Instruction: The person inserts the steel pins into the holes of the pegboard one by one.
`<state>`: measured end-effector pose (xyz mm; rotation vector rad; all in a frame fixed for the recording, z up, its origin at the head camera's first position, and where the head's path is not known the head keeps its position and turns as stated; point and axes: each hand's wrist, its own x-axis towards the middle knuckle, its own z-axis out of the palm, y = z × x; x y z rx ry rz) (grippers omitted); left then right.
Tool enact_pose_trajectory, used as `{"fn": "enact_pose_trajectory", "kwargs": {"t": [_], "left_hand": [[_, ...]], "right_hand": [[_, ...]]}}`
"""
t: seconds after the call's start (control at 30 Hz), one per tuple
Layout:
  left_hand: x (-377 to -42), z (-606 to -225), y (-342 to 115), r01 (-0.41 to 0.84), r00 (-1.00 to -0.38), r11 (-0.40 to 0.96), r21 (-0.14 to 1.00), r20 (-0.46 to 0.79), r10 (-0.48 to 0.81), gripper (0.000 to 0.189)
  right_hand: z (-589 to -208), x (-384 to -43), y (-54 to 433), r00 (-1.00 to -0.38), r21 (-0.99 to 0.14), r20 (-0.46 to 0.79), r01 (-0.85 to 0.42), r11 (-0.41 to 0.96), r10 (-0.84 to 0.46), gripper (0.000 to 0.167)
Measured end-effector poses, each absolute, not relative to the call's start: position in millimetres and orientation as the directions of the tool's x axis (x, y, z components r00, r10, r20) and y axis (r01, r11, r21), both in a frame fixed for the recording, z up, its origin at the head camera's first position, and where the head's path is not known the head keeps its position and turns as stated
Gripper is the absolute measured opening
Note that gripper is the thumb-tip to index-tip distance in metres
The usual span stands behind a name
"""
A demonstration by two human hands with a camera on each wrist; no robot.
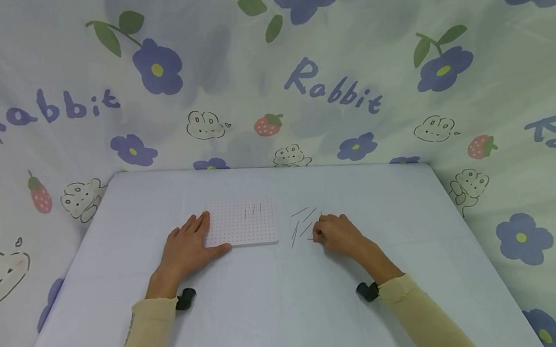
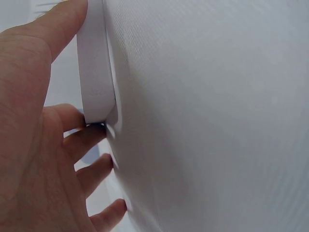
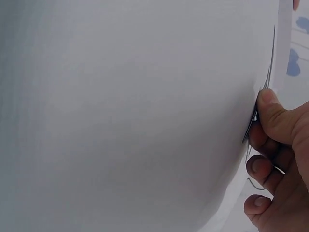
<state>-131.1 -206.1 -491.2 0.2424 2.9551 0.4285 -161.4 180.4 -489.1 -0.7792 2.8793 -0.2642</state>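
A white board with rows of small holes lies on the table, and three thin dark pins stand near its far right part. My left hand is spread around the board's near left corner. In the left wrist view its thumb rests on the board's edge and its fingers touch the table beside the corner. To the right of the board, several loose thin pins are scattered. Over them, my right hand pinches a thin dark pin between thumb and forefinger, low at the table surface.
The white-covered table reaches back to a patterned cloth that hangs behind it and along both sides. A small black device is worn at each wrist, just past the cuff of each sleeve.
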Motion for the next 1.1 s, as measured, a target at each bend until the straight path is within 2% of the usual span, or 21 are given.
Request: {"fn": "enact_pose_trajectory", "kwargs": {"t": [0.27, 0.63, 1.1], "left_hand": [[-130.6, -492.7, -207.3, 0.143, -0.976, 0.944, 0.298, -0.113, 0.184, 0.111], [-130.5, -492.0, -206.3, 0.142, -0.977, 0.946, 0.291, -0.113, 0.181, 0.111], [-131.0, -493.5, -206.2, 0.128, -0.977, 0.947, 0.293, -0.127, 0.172, 0.112]], "right_hand": [[-484.6, -160.3, 175.4, -0.842, -0.175, -0.045, -0.523, 0.834, -0.538, 0.008], [-467.8, -166.6, 157.4, -0.824, -0.268, 0.030, -0.552, 0.790, -0.566, 0.006], [-456.6, -173.8, 135.0, -0.833, -0.368, 0.023, -0.521, 0.770, -0.552, 0.008]]}}
